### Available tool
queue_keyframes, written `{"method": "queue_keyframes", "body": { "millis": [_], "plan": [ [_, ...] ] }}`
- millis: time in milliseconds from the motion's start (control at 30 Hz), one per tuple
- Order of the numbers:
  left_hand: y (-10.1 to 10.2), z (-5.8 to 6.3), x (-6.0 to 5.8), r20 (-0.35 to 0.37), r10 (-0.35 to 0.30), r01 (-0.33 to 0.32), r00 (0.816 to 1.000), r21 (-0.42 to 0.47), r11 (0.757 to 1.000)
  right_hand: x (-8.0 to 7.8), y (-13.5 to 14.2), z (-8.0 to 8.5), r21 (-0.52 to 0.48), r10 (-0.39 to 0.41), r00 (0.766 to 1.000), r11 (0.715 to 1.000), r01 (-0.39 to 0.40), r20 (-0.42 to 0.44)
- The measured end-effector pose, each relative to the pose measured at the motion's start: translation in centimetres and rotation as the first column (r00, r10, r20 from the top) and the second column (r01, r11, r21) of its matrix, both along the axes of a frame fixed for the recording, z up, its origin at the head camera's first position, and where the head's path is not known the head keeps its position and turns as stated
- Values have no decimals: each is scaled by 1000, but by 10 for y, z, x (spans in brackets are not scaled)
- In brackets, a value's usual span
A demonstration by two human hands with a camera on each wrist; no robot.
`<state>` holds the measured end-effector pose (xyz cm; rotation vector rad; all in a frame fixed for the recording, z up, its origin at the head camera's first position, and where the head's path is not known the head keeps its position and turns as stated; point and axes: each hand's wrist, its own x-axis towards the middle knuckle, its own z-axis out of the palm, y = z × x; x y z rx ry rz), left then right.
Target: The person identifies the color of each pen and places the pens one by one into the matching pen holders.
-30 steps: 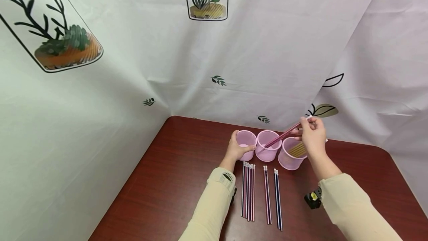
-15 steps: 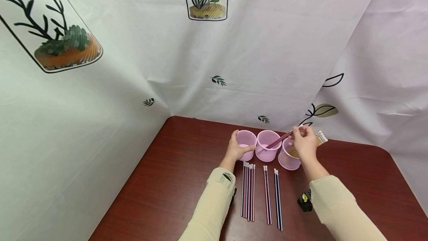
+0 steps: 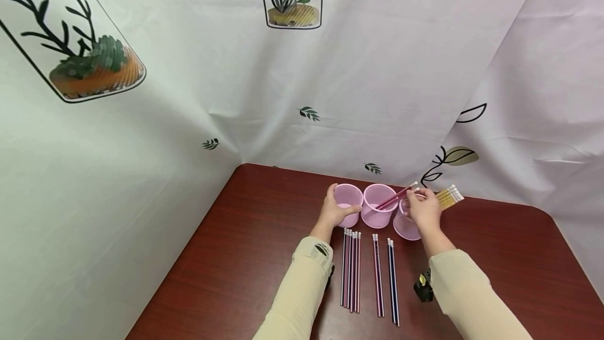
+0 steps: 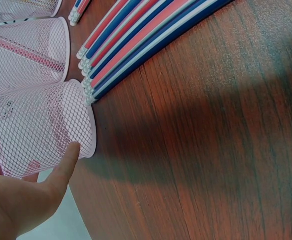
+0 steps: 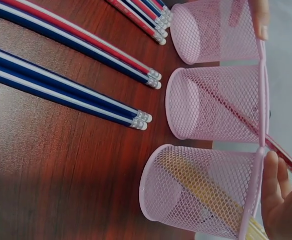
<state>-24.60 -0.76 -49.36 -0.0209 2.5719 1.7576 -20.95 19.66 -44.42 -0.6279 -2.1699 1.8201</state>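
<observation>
Three pink mesh pencil cups stand side by side at the table's back. My left hand (image 3: pixel 334 211) holds the left cup (image 3: pixel 350 220), its thumb across the front wall and fingers at the far side. Red pencils (image 3: pixel 392 201) lean in the middle cup (image 3: pixel 376 220), eraser ends up and slanting right. At their upper part my right hand (image 3: pixel 424 211) pinches a red pencil (image 5: pixel 280 152) between thumb and fingers. Below that hand is the right cup (image 3: pixel 406 229), partly hidden, with several yellow pencils (image 3: pixel 448 197) tilted right in it.
On the brown table (image 3: pixel 236 261), in front of the cups, lie several striped red and blue pencils (image 3: pixel 351 272), a smaller group (image 3: pixel 378 274) and dark blue pencils (image 3: pixel 393 282). Patterned white cloth (image 3: pixel 292 146) hangs behind the table's back edge.
My right hand has moved left and down, lowering the red pencil into the middle cup. The yellow pencils' eraser ends have come into view. My left hand stays on the left cup.
</observation>
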Motion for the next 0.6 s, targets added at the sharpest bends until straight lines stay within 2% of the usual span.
{"method": "queue_keyframes", "body": {
  "millis": [200,367,400,600],
  "plan": [
    [0,-1,-1,-5,2,-2,1000,6,1000,-1,3,2,-67,-8,1000,998,8,8],
    [-1,-4,-2,-30,-9,9,1000,21,1000,-1,6,3,-14,-14,1000,1000,15,25],
    [-1,-7,-3,-58,-14,15,998,12,1000,-1,6,3,0,-17,999,1000,17,27],
    [-1,-4,-2,-66,-11,11,998,9,1000,3,7,7,-7,-35,998,999,35,43]
  ]
}}
